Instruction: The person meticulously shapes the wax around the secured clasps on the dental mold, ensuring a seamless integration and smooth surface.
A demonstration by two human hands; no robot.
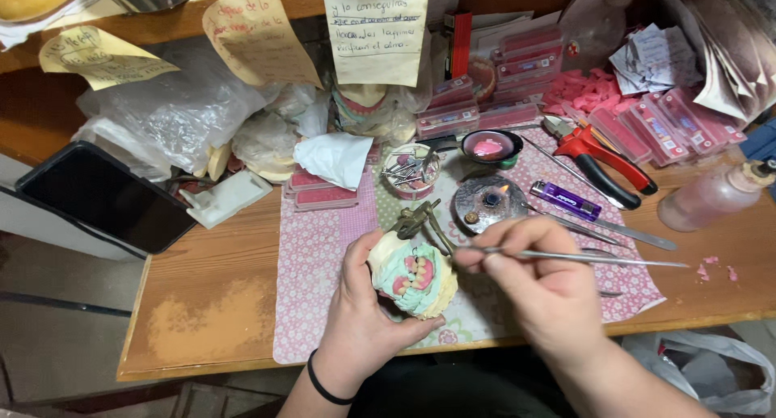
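My left hand (364,313) grips a dental plaster model (412,276), pale cream with greenish wax and pink teeth, mounted on a small metal articulator (416,218). My right hand (537,276) holds a thin metal wax instrument (582,258) like a pen, its tip touching the model's right side. Both hands hover over a pink patterned mat (319,256) at the front of the wooden bench (214,293).
A small burner dish with a flame (489,200), a purple lighter (566,200), red-handled pliers (598,155), a cup of tools (410,171), a dish of pink wax (491,147), a pink bottle (711,196), stacked pink tooth cards (517,70), a dark tablet (105,196) and plastic bags (174,103).
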